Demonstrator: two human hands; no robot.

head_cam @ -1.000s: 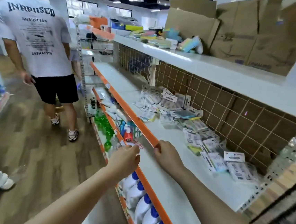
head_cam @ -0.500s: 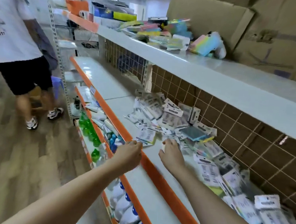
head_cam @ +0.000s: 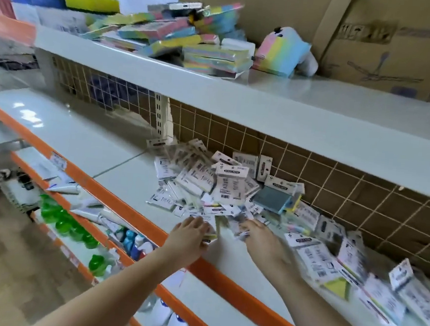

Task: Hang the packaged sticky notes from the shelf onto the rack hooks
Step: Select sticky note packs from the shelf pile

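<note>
Both hands on the shelf (head_cam: 120, 153) at the near edge of the sticky note packs (head_cam: 222, 187). Left hand (head_cam: 188, 235) fingers touch a pack; right hand (head_cam: 259, 239) fingers blurred, grip unclear. Pile lies just beyond fingers.

This is a shop: tiered display shelves (head_cam: 265, 259) edged with orange price rails (head_cam: 130, 212), a wire grid backing (head_cam: 337, 190), heaped packaged sticky notes (head_cam: 222, 187), and bottled goods (head_cam: 71, 222) below.

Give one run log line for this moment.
left hand: on packets | right hand: on packets | packet pile: on shelf | hung: none seen
</note>
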